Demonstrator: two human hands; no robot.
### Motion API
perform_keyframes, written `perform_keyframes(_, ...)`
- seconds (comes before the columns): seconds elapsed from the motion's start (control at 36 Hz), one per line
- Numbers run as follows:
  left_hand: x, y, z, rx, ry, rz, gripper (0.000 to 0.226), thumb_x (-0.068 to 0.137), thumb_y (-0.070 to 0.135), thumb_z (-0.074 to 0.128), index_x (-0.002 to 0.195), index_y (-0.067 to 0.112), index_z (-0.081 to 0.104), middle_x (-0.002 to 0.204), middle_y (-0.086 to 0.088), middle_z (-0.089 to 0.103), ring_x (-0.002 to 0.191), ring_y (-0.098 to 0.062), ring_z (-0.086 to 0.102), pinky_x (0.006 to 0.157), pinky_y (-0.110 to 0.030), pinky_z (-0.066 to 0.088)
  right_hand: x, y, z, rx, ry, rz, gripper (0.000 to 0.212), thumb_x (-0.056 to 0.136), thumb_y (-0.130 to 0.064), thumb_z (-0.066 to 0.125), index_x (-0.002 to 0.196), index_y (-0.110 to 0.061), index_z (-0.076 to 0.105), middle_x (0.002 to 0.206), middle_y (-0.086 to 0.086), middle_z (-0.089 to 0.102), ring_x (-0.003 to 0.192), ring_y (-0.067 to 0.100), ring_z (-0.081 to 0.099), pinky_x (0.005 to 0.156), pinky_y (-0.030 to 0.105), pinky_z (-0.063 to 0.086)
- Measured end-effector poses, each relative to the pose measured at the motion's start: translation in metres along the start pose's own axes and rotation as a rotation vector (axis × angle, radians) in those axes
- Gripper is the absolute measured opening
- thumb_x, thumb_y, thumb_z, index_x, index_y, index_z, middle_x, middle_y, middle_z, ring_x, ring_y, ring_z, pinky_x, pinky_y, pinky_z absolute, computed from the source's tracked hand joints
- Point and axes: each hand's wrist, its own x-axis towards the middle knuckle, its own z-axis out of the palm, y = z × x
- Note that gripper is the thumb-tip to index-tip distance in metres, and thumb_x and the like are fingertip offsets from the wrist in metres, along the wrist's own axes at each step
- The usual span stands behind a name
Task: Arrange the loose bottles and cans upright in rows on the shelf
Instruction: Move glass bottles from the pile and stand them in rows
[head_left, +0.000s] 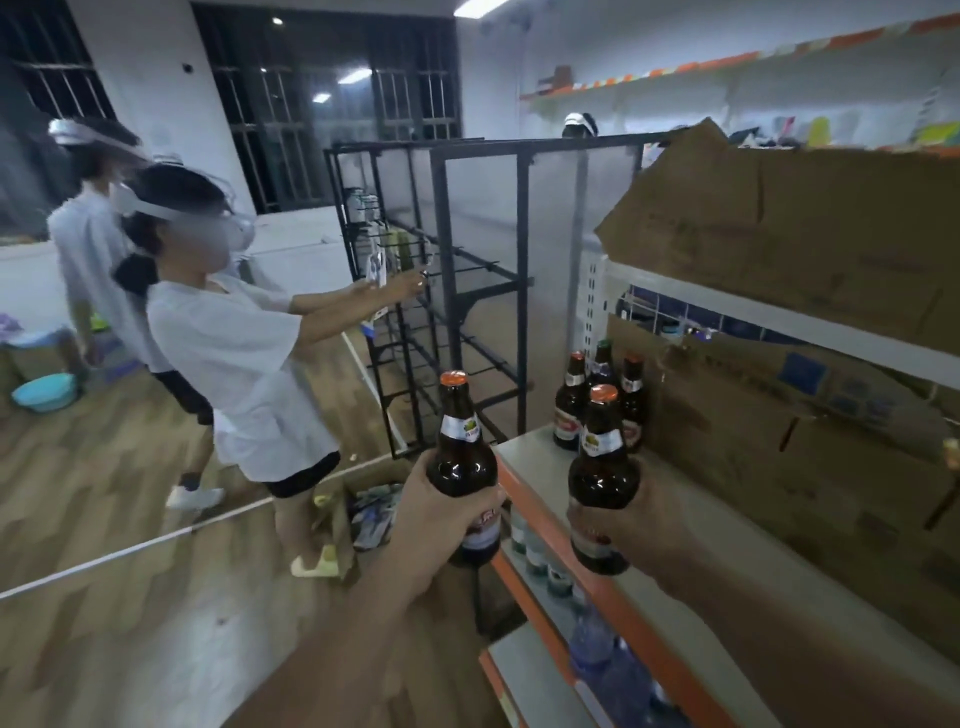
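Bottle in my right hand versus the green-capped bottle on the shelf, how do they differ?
The right-hand bottle has an orange cap, the green-capped bottle a green one. The right hand grips the right-hand bottle; the green-capped bottle stands ungripped on the shelf. Both are upright, dark glass.

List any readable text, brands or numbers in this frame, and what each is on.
No text here can be read.
left bottle, gripped by the left hand: neck and body labels, blurred.
right bottle, gripped by the right hand: labels blurred.
standing bottles on the shelf: red labels, blurred.
cardboard boxes: faint print, illegible.
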Motion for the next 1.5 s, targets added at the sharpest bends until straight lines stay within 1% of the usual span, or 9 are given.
perform_keyframes(0.08, 0.036, -0.006, 0.006, 0.040, -0.020, -0.010, 0.061, 0.061, 0.028, 0.091, 0.114, 0.018, 0.062, 0.092, -0.006, 0.076, 0.084, -0.028, 0.074, 0.085, -0.057, 0.059, 0.040, 0.012, 0.004, -0.031, -0.045, 0.022, 0.046, 0.063, -0.022, 0.096, 0.092, -0.027, 0.061, 0.075, -0.006, 0.063, 0.061, 0.012, 0.060, 0.069, 0.035, 0.051)
perform_keyframes(0.22, 0.108, -0.025, 0.019, 0.150, -0.065, -0.051, 0.066, 0.060, 0.043, 0.094, 0.111, 0.020, 0.061, 0.090, -0.005, 0.071, 0.079, -0.032, 0.068, 0.081, -0.069, 0.054, 0.108, 0.024, 0.012, -0.065, 0.026, -0.001, 0.033, 0.068, -0.024, 0.090, 0.087, -0.026, 0.063, 0.074, -0.005, 0.068, 0.064, 0.011, 0.065, 0.067, 0.035, 0.058)
perform_keyframes(0.33, 0.153, -0.020, 0.038, 0.159, -0.045, -0.014, 0.065, 0.070, 0.027, 0.091, 0.127, 0.020, 0.059, 0.113, 0.002, 0.071, 0.097, -0.011, 0.070, 0.083, -0.031, 0.059, 0.150, 0.032, 0.016, -0.074, 0.057, 0.039, 0.055, 0.066, -0.019, 0.093, 0.109, -0.027, 0.059, 0.098, -0.005, 0.069, 0.090, 0.010, 0.066, 0.074, 0.031, 0.053)
perform_keyframes(0.47, 0.199, -0.018, 0.055, 0.141, -0.116, -0.049, 0.068, 0.071, 0.018, 0.091, 0.129, 0.014, 0.054, 0.111, 0.004, 0.067, 0.093, -0.004, 0.066, 0.071, -0.015, 0.052, 0.180, 0.039, 0.018, -0.049, 0.044, 0.113, 0.057, 0.070, -0.010, 0.092, 0.108, -0.028, 0.052, 0.097, -0.007, 0.065, 0.091, 0.012, 0.065, 0.076, 0.036, 0.058)
perform_keyframes(0.69, 0.261, -0.042, 0.082, 0.189, -0.231, -0.136, 0.072, 0.054, 0.040, 0.095, 0.116, 0.042, 0.059, 0.106, 0.010, 0.073, 0.100, -0.013, 0.070, 0.089, -0.045, 0.060, 0.201, 0.060, 0.027, -0.009, 0.150, 0.178, 0.055, 0.069, -0.010, 0.093, 0.109, -0.024, 0.058, 0.103, 0.001, 0.070, 0.093, 0.014, 0.068, 0.072, 0.025, 0.055)
perform_keyframes(0.92, 0.334, -0.108, 0.107, 0.202, -0.639, -0.114, 0.080, 0.062, 0.043, 0.097, 0.119, 0.008, 0.053, 0.101, -0.028, 0.061, 0.095, -0.064, 0.055, 0.075, -0.077, 0.051, 0.208, 0.072, 0.052, 0.024, 0.361, 0.273, 0.069, 0.069, -0.017, 0.094, 0.113, -0.049, 0.052, 0.110, -0.018, 0.069, 0.100, 0.002, 0.067, 0.087, 0.032, 0.058)
perform_keyframes(1.06, 0.366, -0.104, 0.116, 0.272, -0.809, -0.033, 0.079, 0.055, 0.058, 0.088, 0.113, 0.012, 0.060, 0.095, -0.005, 0.070, 0.093, -0.034, 0.071, 0.077, -0.055, 0.062, 0.213, 0.064, 0.085, 0.013, 0.558, 0.385, 0.064, 0.071, -0.022, 0.094, 0.112, -0.042, 0.050, 0.107, -0.014, 0.066, 0.092, 0.005, 0.067, 0.079, 0.031, 0.057)
perform_keyframes(1.28, 0.396, -0.101, 0.104, 0.221, -0.973, 0.002, 0.055, 0.069, 0.019, 0.091, 0.109, 0.037, 0.058, 0.100, 0.009, 0.071, 0.096, -0.010, 0.068, 0.085, -0.037, 0.056, 0.232, 0.051, 0.115, -0.004, 0.848, 0.528, 0.057, 0.066, -0.024, 0.094, 0.108, -0.028, 0.056, 0.093, -0.007, 0.071, 0.083, 0.012, 0.069, 0.069, 0.035, 0.056)
perform_keyframes(1.5, 0.416, -0.126, 0.131, 0.224, -1.142, -0.077, 0.075, 0.062, 0.038, 0.096, 0.113, 0.002, 0.054, 0.084, -0.014, 0.064, 0.075, -0.053, 0.058, 0.065, -0.052, 0.053, 0.243, 0.057, 0.116, 0.007, 0.958, 0.575, 0.054, 0.065, -0.015, 0.092, 0.103, -0.025, 0.056, 0.085, -0.002, 0.073, 0.078, 0.017, 0.070, 0.068, 0.041, 0.059)
